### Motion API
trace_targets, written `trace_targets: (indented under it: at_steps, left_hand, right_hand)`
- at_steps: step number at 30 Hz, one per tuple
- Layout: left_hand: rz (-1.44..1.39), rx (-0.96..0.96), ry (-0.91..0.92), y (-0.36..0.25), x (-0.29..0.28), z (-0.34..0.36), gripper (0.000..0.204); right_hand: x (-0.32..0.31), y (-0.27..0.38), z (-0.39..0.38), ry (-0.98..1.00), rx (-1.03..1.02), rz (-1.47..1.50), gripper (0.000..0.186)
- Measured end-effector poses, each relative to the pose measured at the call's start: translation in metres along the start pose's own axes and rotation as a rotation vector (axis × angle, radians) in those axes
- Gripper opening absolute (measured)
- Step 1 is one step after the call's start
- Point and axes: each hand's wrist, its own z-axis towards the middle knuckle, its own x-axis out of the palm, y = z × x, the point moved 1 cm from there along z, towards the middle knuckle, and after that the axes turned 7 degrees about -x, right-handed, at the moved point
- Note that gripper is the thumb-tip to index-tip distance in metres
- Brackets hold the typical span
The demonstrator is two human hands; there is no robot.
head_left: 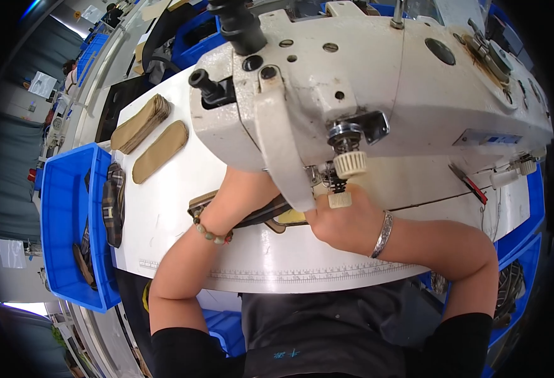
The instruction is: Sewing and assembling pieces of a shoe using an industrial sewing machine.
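A white sewing machine (340, 82) looms over the white table, its head covering part of my work. Under it lies a dark plaid fabric piece (263, 213) with a zipper along one edge and a tan edge showing below. A yellow patch (291, 217) shows beside it. My left hand (250, 192) reaches over the plaid piece, its fingers hidden behind the machine head. Close to the needle area, my right hand (345, 220) is closed at the right end of the plaid piece, fingers curled and partly covered by the machine's knobs.
A stack of tan oval pieces (140, 126) and a single tan oval piece (160, 153) lie at the far left. A plaid pouch (113, 205) rests beside a blue bin (69, 170). Red-handled snips (469, 183) lie right. A ruler strip (277, 276) runs along the near edge.
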Motion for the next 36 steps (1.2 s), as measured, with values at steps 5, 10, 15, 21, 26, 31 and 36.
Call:
trace_targets:
  at_steps: [5, 10, 15, 21, 26, 31, 36]
  left_hand:
    - [-0.116, -0.079, 0.19, 0.036, 0.016, 0.012, 0.045]
    - [-0.059, 0.193, 0.004, 0.057, 0.024, 0.018, 0.047]
    - [-0.165, 0.154, -0.014, 0.046, 0.023, 0.014, 0.04]
    - [-0.134, 0.15, -0.076, 0.037, 0.022, 0.023, 0.039]
    - [-0.115, 0.151, -0.124, 0.031, 0.017, 0.028, 0.037]
    - [-0.088, 0.169, -0.156, 0.022, 0.009, 0.027, 0.036]
    - [-0.052, 0.185, -0.191, 0.011, -0.001, 0.022, 0.035]
  right_hand:
    - [0.01, -0.006, -0.004, -0.025, 0.079, 0.073, 0.014]
    - [0.015, -0.003, -0.003, 0.18, 0.051, -0.049, 0.043]
    - [0.023, -0.006, -0.01, 0.178, 0.003, -0.112, 0.033]
    - [0.017, -0.007, -0.009, 0.242, -0.025, -0.278, 0.04]
    - [0.017, -0.01, -0.009, 0.241, 0.092, -0.067, 0.037]
    - [0.028, -0.015, -0.018, 0.094, 0.16, 0.108, 0.036]
    - [0.019, -0.013, -0.005, -0.052, 0.341, 0.281, 0.029]
